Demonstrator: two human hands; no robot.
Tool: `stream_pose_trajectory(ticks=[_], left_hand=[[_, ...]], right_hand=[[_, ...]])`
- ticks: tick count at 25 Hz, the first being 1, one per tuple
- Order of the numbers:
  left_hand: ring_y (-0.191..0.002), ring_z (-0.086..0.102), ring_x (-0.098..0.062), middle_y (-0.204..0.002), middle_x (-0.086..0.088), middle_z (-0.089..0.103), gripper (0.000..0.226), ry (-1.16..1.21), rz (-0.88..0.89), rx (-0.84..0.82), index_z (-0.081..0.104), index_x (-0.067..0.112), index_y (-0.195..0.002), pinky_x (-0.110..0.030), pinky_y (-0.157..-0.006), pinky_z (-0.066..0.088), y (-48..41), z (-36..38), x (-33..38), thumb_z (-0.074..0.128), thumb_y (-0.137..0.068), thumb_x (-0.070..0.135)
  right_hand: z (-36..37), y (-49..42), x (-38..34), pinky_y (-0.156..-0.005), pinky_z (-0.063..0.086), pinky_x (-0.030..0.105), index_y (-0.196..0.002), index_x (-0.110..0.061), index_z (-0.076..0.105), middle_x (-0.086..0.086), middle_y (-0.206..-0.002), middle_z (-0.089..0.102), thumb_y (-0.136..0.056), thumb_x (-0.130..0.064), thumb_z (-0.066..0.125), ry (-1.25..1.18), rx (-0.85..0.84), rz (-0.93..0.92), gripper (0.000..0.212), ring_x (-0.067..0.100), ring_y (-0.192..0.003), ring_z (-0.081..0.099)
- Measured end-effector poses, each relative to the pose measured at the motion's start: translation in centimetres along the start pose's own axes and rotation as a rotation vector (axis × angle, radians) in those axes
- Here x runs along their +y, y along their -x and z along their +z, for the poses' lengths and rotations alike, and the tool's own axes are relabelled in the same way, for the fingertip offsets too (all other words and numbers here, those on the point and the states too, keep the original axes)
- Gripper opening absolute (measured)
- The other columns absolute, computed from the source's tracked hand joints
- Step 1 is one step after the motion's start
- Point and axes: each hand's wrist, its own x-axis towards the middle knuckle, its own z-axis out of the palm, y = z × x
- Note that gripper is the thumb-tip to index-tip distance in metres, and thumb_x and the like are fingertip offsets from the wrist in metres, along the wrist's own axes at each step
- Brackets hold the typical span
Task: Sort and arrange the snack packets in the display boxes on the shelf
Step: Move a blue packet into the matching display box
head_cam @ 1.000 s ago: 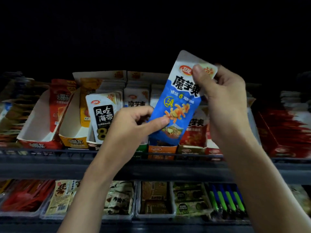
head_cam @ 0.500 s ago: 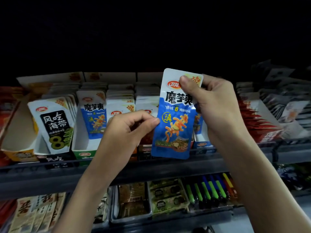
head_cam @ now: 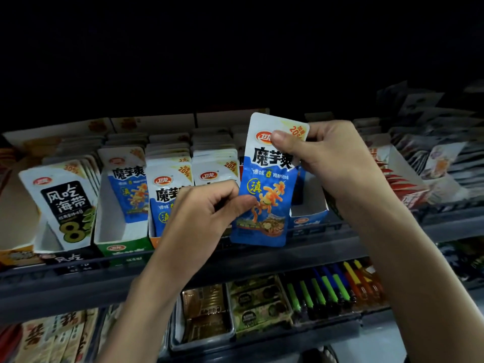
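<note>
1. Two-handed, holding the blue packet [head_cam: 267,184] upright before the shelf [head_cam: 262,254], long axis near vertical, top leaning slightly right.
2. Pinching its top corner with the right hand [head_cam: 332,163], thumb in front, other fingers behind.
3. Pinching its left edge at mid-height with the left hand [head_cam: 207,213], fingers curled.
4. Judging the target: blue box [head_cam: 310,214], gaping just behind and right of the packet, nearer the right hand.
5. Probably needing a push back and down, bottom edge leading.
</note>
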Motion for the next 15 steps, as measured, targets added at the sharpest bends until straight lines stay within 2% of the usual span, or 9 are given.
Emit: stream_pose_trajectory(ticks=[3,6,8,10,13,15], left_hand=[[-0.056,0.047,-0.023,-0.058,-0.007,0.053,0.046,-0.024,0.012,0.017,0.049,0.013,-0.064,-0.036,-0.050,0.038,-0.3,0.8,0.0,0.059,-0.088,0.051],[-0.061,0.052,-0.009,-0.065,0.009,0.058,0.026,-0.087,-0.001,0.092,0.060,0.021,-0.077,-0.020,-0.051,0.035,-0.7,1.9,-0.1,0.057,-0.094,0.039],[-0.070,0.057,0.002,-0.076,0.018,0.061,0.021,-0.200,-0.011,0.081,0.063,0.029,-0.088,-0.012,-0.056,0.035,-0.8,2.6,0.1,0.052,-0.092,0.046],[-0.074,0.054,0.007,-0.093,0.022,0.064,0.027,-0.354,0.012,0.023,0.064,0.035,-0.100,-0.006,-0.063,0.032,-0.8,3.3,0.2,0.048,-0.088,0.053],[-0.089,0.048,0.007,-0.111,0.023,0.060,0.029,-0.510,0.042,-0.100,0.059,0.039,-0.117,-0.014,-0.074,0.032,-0.8,4.5,0.4,0.051,-0.091,0.050],[-0.099,0.047,0.004,-0.118,0.024,0.057,0.034,-0.536,0.029,-0.179,0.052,0.044,-0.126,-0.022,-0.080,0.035,-0.9,5.1,0.3,0.046,-0.094,0.052]], right_hand=[[-0.3,-0.1,0.1,-0.044,0.038,0.007,-0.078,-0.011,0.068,-0.011,-0.058,0.068,-0.090,-0.014,0.069,-0.054,-0.011,-0.008,0.013,-0.005,-0.046,0.058],[-1.4,-0.3,-0.2,-0.041,0.034,0.007,-0.080,-0.007,0.067,-0.012,-0.056,0.067,-0.090,-0.009,0.067,-0.130,0.116,-0.103,0.010,-0.005,-0.040,0.052],[-3.0,-0.8,0.1,-0.046,0.038,0.009,-0.087,-0.007,0.068,-0.011,-0.064,0.069,-0.091,-0.012,0.067,-0.155,0.271,-0.174,0.007,-0.005,-0.048,0.056],[-4.4,-1.4,1.1,-0.055,0.044,0.020,-0.090,-0.007,0.071,-0.002,-0.079,0.074,-0.091,-0.020,0.070,-0.123,0.419,-0.217,0.013,0.001,-0.064,0.061],[-4.8,-2.1,3.0,-0.063,0.048,0.036,-0.085,-0.011,0.074,0.002,-0.084,0.075,-0.087,-0.032,0.074,-0.039,0.499,-0.210,0.022,0.010,-0.074,0.062],[-4.6,-2.2,3.8,-0.060,0.047,0.033,-0.079,-0.014,0.072,-0.005,-0.074,0.072,-0.087,-0.035,0.074,0.058,0.508,-0.206,0.023,0.004,-0.067,0.059]])
